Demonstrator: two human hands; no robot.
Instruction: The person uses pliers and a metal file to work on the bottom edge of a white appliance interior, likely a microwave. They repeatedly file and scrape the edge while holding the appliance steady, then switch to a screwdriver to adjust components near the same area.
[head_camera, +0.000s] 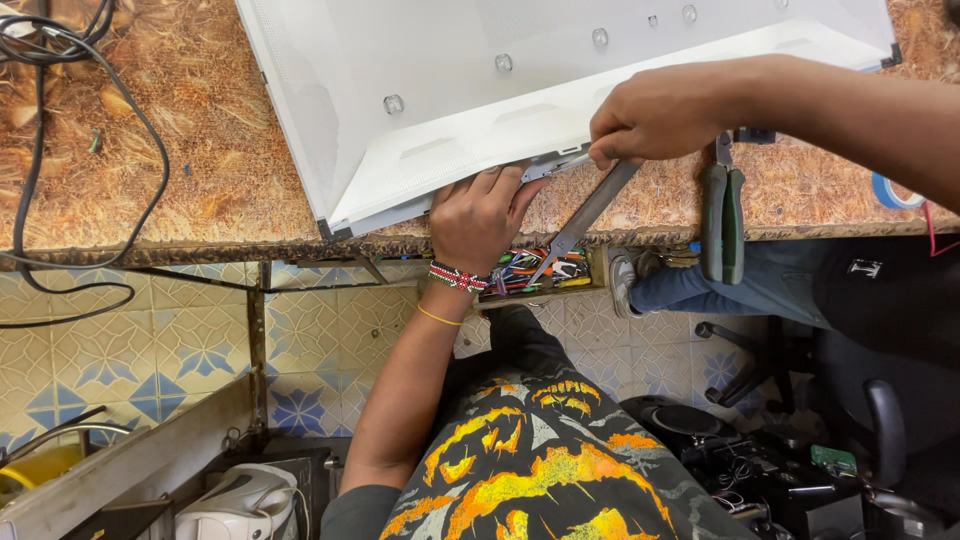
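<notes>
**Risk: tool slips at the panel's near edge**

Left hand (478, 218) is curled shut against the near edge of the white panel (520, 90), fingertips pressed at the rim where a thin metal strip (545, 166) sticks out. Right hand (655, 112) is closed in a pinch on the top of a long flat metal tool (585, 215) — looks like a file or blade, can't tell which. The tool runs diagonally from the seam down past the table edge.

The panel lies flat on the brown patterned worktable (180, 150), its near corner right at the table's front edge, its row of small round lenses (504, 63) exposed.

What can go wrong, in my judgement:
- Tool tip works right beside the left fingers. A slip sends it into the knuckles.
- Too much leverage on the strip bends it or cracks the thin white sheet.
- The lower end of the tool hangs over an open tray of small tools (540, 272) under the table — if the pinch loosens, it drops there or onto the tiled floor (180, 340).
- Green-handled pliers (722, 215) lie just beside the right wrist, handles past the table edge — easy to knock off.
- Panel corner is at the edge, so a hard push could shift it.
</notes>
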